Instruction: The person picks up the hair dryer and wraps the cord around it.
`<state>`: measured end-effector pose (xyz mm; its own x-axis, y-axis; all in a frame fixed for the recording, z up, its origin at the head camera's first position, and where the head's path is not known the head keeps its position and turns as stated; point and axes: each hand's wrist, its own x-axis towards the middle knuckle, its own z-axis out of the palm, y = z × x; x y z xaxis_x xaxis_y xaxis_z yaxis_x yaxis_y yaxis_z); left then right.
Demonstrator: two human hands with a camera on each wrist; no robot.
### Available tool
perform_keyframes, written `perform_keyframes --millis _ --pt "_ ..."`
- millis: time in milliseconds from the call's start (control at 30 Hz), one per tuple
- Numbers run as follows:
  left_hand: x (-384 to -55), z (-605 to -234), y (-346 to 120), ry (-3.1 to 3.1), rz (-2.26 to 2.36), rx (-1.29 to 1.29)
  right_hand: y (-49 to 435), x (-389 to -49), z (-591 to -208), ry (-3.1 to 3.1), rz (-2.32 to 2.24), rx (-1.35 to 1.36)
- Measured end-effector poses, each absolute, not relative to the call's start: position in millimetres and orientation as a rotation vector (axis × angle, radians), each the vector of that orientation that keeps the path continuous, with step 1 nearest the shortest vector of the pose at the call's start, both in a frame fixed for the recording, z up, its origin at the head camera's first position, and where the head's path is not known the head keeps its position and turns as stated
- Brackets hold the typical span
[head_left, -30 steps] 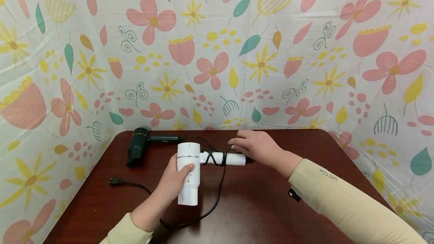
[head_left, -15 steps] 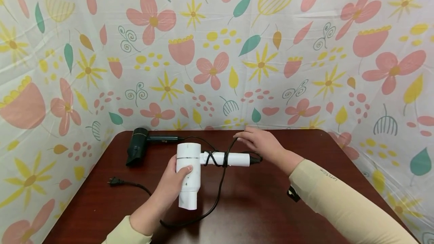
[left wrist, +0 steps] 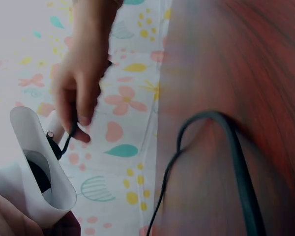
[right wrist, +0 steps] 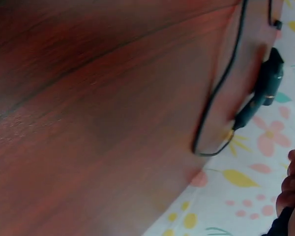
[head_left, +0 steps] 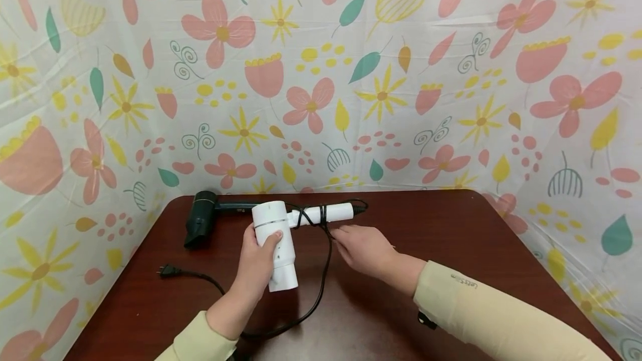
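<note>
My left hand [head_left: 258,266] grips the barrel of a white hair dryer [head_left: 285,249], thumb across its front and nozzle toward me. The dryer's white handle [head_left: 342,212] points right and tilts slightly upward. A black cord [head_left: 328,265] is wrapped and crossed around that handle. Just below the handle, my right hand [head_left: 363,250] pinches the cord. In the left wrist view, the right hand [left wrist: 81,78] holds the cord between thumb and fingers, beyond the white nozzle [left wrist: 64,196]. Only the curled right fingers [right wrist: 294,179] show at the edge of the right wrist view.
A dark green hair dryer [head_left: 199,220] lies at the table's back left, its handle partly behind the white one. A black two-prong plug [head_left: 169,271] rests on the left of the brown table [head_left: 426,222]. A flowered curtain [head_left: 311,144] surrounds the table's back and sides.
My right hand has carried the cord from above the handle's far end down to below the handle. The white dryer has tilted, its handle end rising and nozzle swinging slightly right.
</note>
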<state>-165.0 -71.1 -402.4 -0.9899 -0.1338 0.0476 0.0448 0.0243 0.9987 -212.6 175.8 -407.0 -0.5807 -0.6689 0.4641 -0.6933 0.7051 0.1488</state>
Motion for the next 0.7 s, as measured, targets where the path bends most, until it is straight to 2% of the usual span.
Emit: perform_keyframes --millis 233,700 --pt "-169.7 -406.5 -73.7 -2.259 -1.990 0.111 179.2 -207.4 -387.2 -2.258 -0.054 1.155" --pt "-165.2 -409.7 -83.0 -2.428 -1.889 0.030 206.4 -226.1 -354.5 -1.947 -0.070 1.354"
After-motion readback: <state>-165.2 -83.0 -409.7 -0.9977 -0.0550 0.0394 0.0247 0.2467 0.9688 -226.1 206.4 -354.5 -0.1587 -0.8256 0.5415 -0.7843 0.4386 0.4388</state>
